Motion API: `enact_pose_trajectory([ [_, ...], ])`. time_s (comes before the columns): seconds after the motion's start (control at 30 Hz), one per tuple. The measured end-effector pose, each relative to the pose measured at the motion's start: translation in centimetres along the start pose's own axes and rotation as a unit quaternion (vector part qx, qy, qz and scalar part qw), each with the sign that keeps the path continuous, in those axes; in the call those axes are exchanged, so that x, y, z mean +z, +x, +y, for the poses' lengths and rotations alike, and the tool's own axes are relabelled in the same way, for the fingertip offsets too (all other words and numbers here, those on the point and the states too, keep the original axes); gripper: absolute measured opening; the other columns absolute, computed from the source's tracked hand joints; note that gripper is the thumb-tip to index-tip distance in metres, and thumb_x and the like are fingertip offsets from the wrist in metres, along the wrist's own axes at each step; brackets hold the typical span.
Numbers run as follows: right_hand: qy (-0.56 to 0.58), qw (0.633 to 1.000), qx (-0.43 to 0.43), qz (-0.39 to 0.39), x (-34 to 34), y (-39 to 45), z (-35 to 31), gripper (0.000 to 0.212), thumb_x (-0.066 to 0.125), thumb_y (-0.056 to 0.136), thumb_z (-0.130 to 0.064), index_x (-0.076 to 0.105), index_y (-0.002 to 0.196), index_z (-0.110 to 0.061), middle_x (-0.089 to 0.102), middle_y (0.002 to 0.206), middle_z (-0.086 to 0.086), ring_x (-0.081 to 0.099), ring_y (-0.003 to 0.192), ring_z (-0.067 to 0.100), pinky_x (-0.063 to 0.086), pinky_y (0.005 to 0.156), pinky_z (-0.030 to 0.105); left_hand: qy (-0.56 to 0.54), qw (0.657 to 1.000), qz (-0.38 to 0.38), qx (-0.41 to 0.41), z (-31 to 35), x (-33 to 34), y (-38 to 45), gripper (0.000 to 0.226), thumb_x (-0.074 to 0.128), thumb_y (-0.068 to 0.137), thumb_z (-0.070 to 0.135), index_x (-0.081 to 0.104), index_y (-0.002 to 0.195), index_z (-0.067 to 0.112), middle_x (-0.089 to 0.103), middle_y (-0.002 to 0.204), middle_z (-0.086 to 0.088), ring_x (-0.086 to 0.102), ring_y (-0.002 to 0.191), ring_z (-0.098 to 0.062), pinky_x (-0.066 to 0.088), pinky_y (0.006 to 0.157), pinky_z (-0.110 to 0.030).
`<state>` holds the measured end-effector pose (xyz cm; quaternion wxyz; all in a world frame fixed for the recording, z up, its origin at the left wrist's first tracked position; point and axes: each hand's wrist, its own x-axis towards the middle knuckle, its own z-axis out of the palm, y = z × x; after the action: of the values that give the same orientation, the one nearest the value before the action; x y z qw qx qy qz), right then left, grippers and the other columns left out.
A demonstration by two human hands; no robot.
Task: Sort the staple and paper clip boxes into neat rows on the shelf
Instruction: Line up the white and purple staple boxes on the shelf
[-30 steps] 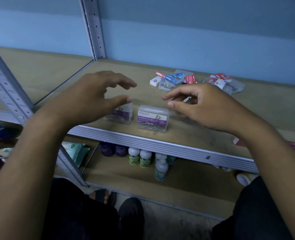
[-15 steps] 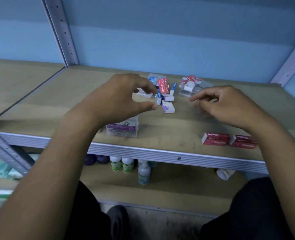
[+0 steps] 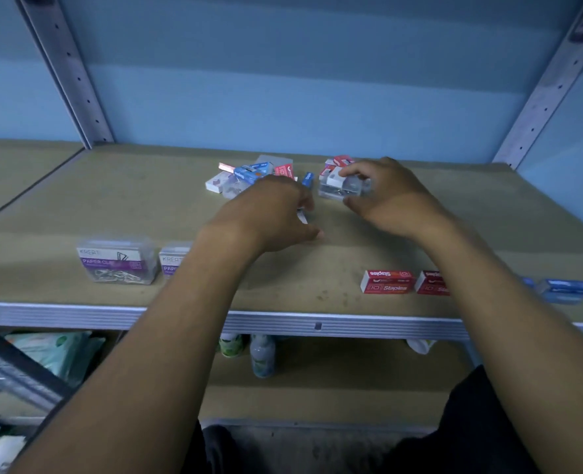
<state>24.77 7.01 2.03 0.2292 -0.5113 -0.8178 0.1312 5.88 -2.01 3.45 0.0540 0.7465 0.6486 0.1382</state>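
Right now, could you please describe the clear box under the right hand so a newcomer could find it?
On the tan shelf board, look near the back wall, right of the jumbled pile of small boxes. The right hand grips a clear plastic box there; unlike the coloured cardboard boxes around it, it is see-through.

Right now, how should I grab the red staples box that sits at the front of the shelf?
Pinch the red staples box across its two long sides, coming straight down from above. It lies flat near the front edge of the shelf, so its top is free. Another red box sits close on its right end, so the long sides probably leave your fingers more room than the ends.
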Motion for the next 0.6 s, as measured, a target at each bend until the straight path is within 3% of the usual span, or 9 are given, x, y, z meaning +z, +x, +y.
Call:
enact_pose_trajectory([
  [0.27, -0.010, 0.999, -0.021, -0.026, 1.3, 2.8, 1.1, 0.047, 0.068, 0.083, -0.032, 0.059, 0.129, -0.038, 0.052, 0.134, -0.001, 0.049, 0.123, 0.019, 0.044, 0.098, 0.030, 0.036, 0.997, -0.034, -0.056, 0.0, 1.2, 1.4, 0.048, 0.070, 0.082, 0.044, 0.062, 0.127, 0.030, 0.052, 0.136, 0.001, 0.036, 0.130, -0.030, 0.038, 0.108, -0.040],
  [0.6, -0.053, 0.997, -0.032, -0.047, 1.7, 4.0, 1.2, 0.047, 0.066, 0.089, -0.036, 0.060, 0.135, -0.040, 0.052, 0.136, 0.004, 0.046, 0.129, 0.028, 0.042, 0.104, 0.037, 0.016, 0.995, -0.035, -0.087, -0.8, 1.3, 2.1, 0.045, 0.070, 0.083, 0.042, 0.060, 0.126, 0.034, 0.052, 0.138, 0.000, 0.029, 0.137, -0.027, 0.035, 0.110, -0.040],
])
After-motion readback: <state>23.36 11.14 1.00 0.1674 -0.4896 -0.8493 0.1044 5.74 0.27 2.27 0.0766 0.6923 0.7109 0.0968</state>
